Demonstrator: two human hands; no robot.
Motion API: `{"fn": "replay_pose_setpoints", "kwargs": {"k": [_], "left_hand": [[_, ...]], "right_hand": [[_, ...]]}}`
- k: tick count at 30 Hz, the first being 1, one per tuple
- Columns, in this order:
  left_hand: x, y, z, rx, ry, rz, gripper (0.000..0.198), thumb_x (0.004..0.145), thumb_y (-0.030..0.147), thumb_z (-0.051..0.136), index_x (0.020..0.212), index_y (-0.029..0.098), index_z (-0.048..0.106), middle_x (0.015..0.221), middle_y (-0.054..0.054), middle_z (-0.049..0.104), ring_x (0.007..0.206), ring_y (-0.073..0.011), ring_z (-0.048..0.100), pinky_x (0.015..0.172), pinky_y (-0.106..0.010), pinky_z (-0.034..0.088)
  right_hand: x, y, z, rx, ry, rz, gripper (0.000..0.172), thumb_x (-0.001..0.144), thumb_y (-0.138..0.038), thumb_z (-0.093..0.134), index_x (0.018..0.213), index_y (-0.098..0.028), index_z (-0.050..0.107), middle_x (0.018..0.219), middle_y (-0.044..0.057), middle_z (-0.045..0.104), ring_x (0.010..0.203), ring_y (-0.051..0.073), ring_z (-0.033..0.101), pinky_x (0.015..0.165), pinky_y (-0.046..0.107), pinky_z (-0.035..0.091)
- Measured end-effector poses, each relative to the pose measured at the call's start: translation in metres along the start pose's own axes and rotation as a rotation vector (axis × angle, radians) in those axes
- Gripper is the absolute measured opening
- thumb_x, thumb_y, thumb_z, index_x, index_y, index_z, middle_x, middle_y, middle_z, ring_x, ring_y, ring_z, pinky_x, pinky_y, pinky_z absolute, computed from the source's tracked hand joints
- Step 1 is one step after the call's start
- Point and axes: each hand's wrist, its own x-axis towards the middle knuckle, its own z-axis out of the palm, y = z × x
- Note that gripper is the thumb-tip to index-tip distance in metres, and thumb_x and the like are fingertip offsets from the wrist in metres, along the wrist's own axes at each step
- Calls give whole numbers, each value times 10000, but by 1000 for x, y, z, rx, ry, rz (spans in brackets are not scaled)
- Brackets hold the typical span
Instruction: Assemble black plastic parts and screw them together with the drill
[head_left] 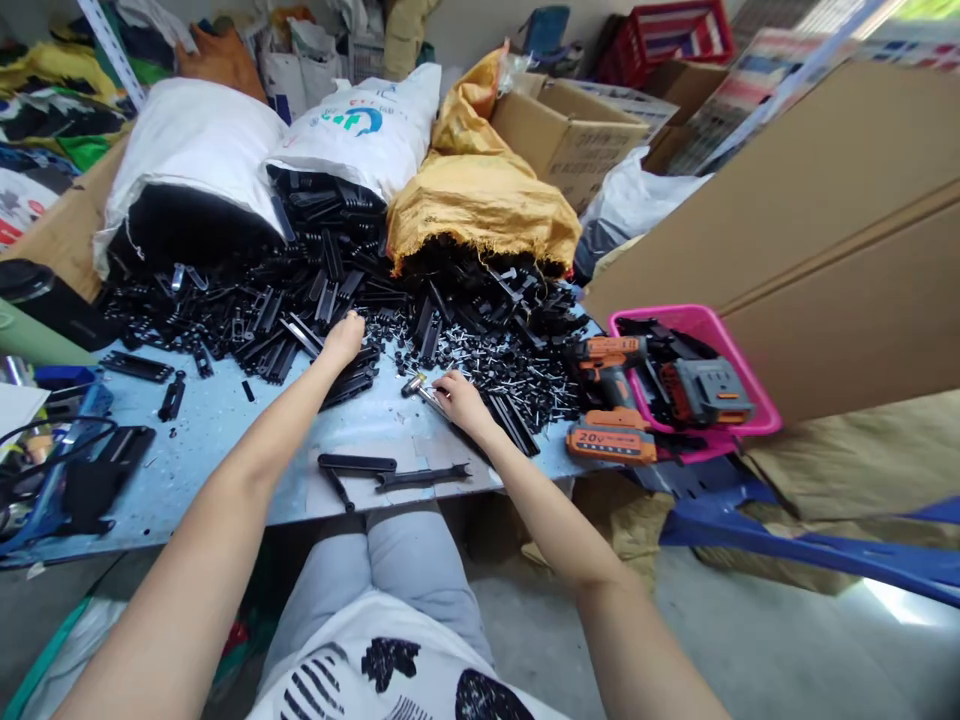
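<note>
At the far left I see a blue basket crammed with odds and ends, standing on the blue bench. Behind, a white sack lies with its dark mouth toward me, and the heap of black parts spreads in front of it. A printed white sack comes next, also open over the heap.

The left hand is at the heap's near side, its fingers curled in among the black parts; I cannot tell whether they grip one. At the bench's front edge, between the forearms, lie a few long black pieces.

Just right of these, farther in, a shiny-headed metal tool points out from beside the right hand. That hand's fingers are narrow, the tips drawn close together, but I can't make out what, if anything, they pinch. Loose screws lie scattered beyond it, below an orange-yellow sack.

Farther right I have an orange drill standing against a pink basket, with cardboard behind.
</note>
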Motion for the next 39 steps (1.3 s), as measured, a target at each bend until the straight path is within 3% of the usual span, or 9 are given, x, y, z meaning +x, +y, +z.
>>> {"fn": "replay_pose_setpoints", "kwargs": {"k": [2, 5, 9, 12, 20, 25, 30, 35, 39], "left_hand": [[-33, -5, -4, -115, 186, 36, 271, 912, 161, 370, 1112, 72, 531, 1113, -185, 568, 965, -222, 597, 839, -325, 458], [-111, -10, -2, -344, 486, 139, 221, 905, 241, 448, 1069, 130, 547, 1006, -108, 621, 906, -184, 611, 840, -314, 483], [-217, -9, 12, -356, 622, 156, 203, 882, 218, 508, 1062, 146, 569, 965, -90, 655, 924, -180, 625, 848, -321, 510], [-255, -11, 22, -276, 653, 168, 194, 870, 181, 523, 1052, 144, 579, 942, -96, 668, 889, -181, 644, 806, -315, 536], [-261, -19, 28, -86, 650, 280, 200, 871, 162, 520, 1056, 121, 587, 922, -133, 677, 845, -215, 660, 742, -352, 551], [-266, -19, 31, -154, 590, 385, 268, 878, 174, 523, 1136, 115, 564, 973, -160, 669, 900, -236, 656, 752, -373, 557], [-268, -26, 30, -186, 575, 530, 284, 877, 111, 483, 1153, 137, 546, 1008, -159, 670, 938, -224, 656, 782, -378, 568], [-263, -26, 29, -292, 496, 416, 224, 897, 153, 452, 1078, 161, 584, 944, -132, 687, 920, -207, 666, 777, -358, 574], [-267, -12, 27, -348, 466, 276, 218, 910, 202, 435, 1061, 168, 589, 980, -117, 680, 940, -192, 655, 813, -344, 556]], "right_hand": [[-20, -13, 1, 164, 14, -82, 181, 870, -231, 535, 979, -156, 658, 956, 75, 618, 854, 156, 587, 795, 254, 443], [-47, -37, 8, 332, -78, -148, 184, 858, -312, 580, 904, -160, 673, 825, 46, 652, 764, 141, 601, 733, 236, 448], [-65, -69, 12, 236, -229, -163, 178, 881, -294, 562, 864, -150, 663, 830, 52, 666, 759, 138, 613, 717, 218, 432], [-66, -92, 10, -38, -294, -163, 198, 915, -268, 508, 871, -129, 642, 882, 94, 652, 787, 169, 625, 706, 231, 419], [-71, -115, 19, -323, -371, -264, 168, 934, -240, 461, 1015, -123, 551, 834, 95, 645, 709, 194, 635, 585, 240, 392], [-85, -93, 33, -199, -214, -315, 251, 956, -326, 415, 992, -139, 578, 916, 104, 663, 764, 179, 648, 616, 238, 445], [-101, -67, 49, 71, -1, -462, 292, 954, -309, 407, 1159, -158, 550, 1158, 121, 619, 1030, 180, 608, 841, 286, 499], [-105, -60, 51, 164, 25, -479, 335, 939, -294, 432, 1233, -167, 531, 1183, 125, 607, 1061, 204, 583, 893, 361, 490], [-88, -94, 56, 213, 52, -522, 364, 935, -323, 444, 1261, -184, 527, 1208, 127, 590, 1101, 221, 546, 940, 406, 447]]}}
